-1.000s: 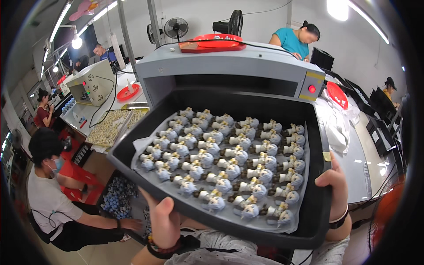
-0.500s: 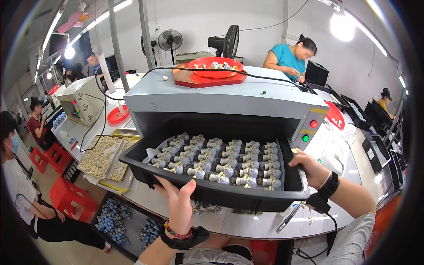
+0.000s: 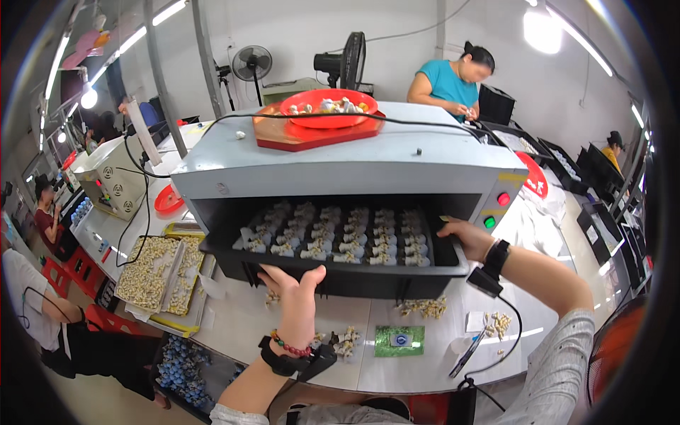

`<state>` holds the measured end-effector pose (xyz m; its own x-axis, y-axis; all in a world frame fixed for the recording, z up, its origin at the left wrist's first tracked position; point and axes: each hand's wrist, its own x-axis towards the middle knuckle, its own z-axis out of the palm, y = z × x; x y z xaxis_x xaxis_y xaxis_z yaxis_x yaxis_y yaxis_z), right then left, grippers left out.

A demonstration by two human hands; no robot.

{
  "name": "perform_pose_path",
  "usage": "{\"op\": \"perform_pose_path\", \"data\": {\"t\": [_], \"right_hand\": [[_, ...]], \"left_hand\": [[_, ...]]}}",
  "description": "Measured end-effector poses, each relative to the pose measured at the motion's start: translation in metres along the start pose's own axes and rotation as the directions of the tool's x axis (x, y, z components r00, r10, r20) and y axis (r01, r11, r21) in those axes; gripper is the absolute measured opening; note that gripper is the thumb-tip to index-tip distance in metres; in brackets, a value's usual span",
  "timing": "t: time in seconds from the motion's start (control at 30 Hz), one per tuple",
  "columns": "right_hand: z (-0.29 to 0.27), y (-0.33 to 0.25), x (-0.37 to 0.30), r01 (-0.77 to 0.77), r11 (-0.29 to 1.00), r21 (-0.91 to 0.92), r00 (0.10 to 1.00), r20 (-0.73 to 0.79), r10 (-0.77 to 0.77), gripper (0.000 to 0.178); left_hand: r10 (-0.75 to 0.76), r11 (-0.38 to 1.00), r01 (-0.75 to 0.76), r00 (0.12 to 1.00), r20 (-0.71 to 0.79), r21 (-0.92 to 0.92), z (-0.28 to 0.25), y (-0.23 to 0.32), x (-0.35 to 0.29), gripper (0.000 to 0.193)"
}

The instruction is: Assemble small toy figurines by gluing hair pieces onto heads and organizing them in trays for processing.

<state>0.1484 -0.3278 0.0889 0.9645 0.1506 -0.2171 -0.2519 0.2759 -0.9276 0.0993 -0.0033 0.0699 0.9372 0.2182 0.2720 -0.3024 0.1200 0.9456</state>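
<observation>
A black plastic tray sits partly inside the wide opening of a grey metal box machine. Rows of small grey-and-white figurines fill the tray, the far ones shaded by the machine's roof. My left hand grips the tray at its front left, fingers beneath it and thumb up against the front wall. At the right end, my right hand clasps the rim near the machine's lit red and green buttons.
A red plate of small parts rests on the machine, with a black cable crossing there. Pale pieces fill trays at left. Below the tray lie a green card, loose parts and tweezers. A co-worker works beyond.
Both hands have pushed the black tray farther back into the machine's opening. More of the tabletop in front of it, with the green card and loose parts, now shows.
</observation>
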Motion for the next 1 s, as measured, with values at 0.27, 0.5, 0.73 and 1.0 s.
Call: {"op": "perform_pose_path", "data": {"t": [0.27, 0.5, 0.73, 1.0], "right_hand": [[-0.006, 0.007, 0.020, -0.028, 0.977, -0.213, 0.996, -0.093, 0.008, 0.039], [0.034, 0.005, -0.039, 0.048, 0.089, -0.995, 0.953, 0.019, -0.301, 0.072], [0.064, 0.013, -0.062, 0.228, -0.472, -0.851, 0.887, 0.381, -0.259, 0.069], [0.053, 0.024, -0.024, 0.207, -0.409, -0.889, 0.952, 0.279, -0.124, 0.026]], "left_hand": [[-0.392, 0.709, 0.412, 0.905, 0.165, -0.572, 0.001, -0.005, 0.025, 0.024], [-0.523, 0.407, 0.604, 0.769, 0.367, -0.685, 0.000, 0.024, 0.052, 0.078], [-0.566, 0.304, 0.609, 0.734, 0.375, -0.733, 0.000, 0.027, 0.061, 0.078], [-0.635, 0.225, 0.771, 0.580, 0.510, -0.596, -0.035, 0.001, 0.059, 0.059]]}}
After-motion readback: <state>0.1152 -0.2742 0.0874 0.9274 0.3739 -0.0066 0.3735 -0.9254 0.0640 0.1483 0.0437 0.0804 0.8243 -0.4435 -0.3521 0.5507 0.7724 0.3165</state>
